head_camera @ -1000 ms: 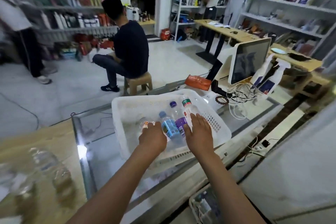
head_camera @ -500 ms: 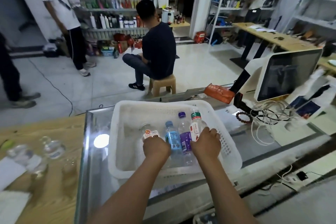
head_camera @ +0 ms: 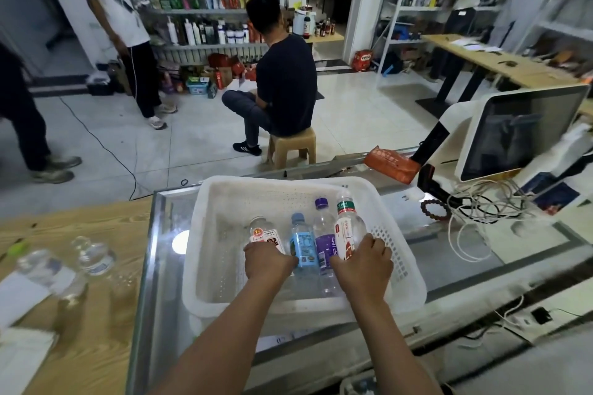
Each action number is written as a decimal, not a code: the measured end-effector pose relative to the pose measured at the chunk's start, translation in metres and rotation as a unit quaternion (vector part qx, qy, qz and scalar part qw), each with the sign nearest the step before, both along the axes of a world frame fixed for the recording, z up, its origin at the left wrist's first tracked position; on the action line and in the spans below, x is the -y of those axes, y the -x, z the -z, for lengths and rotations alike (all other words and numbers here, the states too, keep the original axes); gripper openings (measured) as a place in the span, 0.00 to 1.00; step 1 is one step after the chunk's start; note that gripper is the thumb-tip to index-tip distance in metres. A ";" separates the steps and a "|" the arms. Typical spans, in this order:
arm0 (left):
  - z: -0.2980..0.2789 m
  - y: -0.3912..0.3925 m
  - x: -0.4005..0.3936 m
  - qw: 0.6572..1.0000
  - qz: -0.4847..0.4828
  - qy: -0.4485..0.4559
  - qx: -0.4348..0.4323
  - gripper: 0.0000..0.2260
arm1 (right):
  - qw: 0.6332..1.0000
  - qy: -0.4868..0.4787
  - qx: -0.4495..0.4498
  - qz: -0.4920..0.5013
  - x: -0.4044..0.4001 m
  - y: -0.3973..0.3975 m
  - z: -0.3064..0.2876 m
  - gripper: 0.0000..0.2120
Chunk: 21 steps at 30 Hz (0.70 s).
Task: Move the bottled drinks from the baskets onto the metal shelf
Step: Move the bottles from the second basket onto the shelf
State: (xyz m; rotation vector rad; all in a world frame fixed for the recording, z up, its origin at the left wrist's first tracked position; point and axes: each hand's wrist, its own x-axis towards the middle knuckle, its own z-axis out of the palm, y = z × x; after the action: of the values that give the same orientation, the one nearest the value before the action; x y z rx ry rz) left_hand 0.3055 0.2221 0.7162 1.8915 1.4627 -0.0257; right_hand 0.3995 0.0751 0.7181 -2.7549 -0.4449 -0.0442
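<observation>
Head view: a white basket (head_camera: 404,253) stood on the glass counter (head_camera: 160,298), with four bottles lying side by side inside it. The left hand (head_camera: 268,261) had its fingers curled round the lower end of the orange-label bottle (head_camera: 264,236) at the left of the row. The right hand (head_camera: 364,263) had its fingers curled round the red-label bottle (head_camera: 348,231) at the right of the row, its green-banded neck tilted up and away. The blue bottle (head_camera: 302,244) and the purple bottle (head_camera: 324,240) lay between the two hands, touching each other. Compared with half a second earlier, both hands gripped the same bottles at the same places, and the row of four had not shifted in the basket. Clear bottles (head_camera: 93,255) stood blurred on the wooden top (head_camera: 96,346) at the left
</observation>
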 end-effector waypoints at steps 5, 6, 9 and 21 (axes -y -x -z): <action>-0.006 0.005 0.001 0.999 -0.020 -0.020 0.027 0.24 | 0.993 -0.110 -0.043 0.006 0.004 -0.005 0.002 0.36; -0.008 0.004 0.002 0.999 -0.018 -0.029 0.024 0.26 | 0.990 -0.134 -0.048 0.009 0.005 -0.006 0.003 0.37; -0.017 0.000 0.007 0.997 -0.007 -0.069 0.029 0.34 | 0.979 -0.192 -0.062 0.020 0.009 -0.009 0.003 0.36; -0.065 -0.002 0.043 0.954 0.130 -0.192 0.189 0.33 | 0.932 -0.352 -0.075 0.024 0.024 0.005 -0.019 0.29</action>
State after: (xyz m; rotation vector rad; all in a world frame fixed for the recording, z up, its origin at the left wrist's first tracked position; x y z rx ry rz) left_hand 0.3074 0.1796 0.7808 2.2372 1.0012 0.5026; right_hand 0.3949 0.0514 0.7371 -2.0405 -0.2504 -0.0031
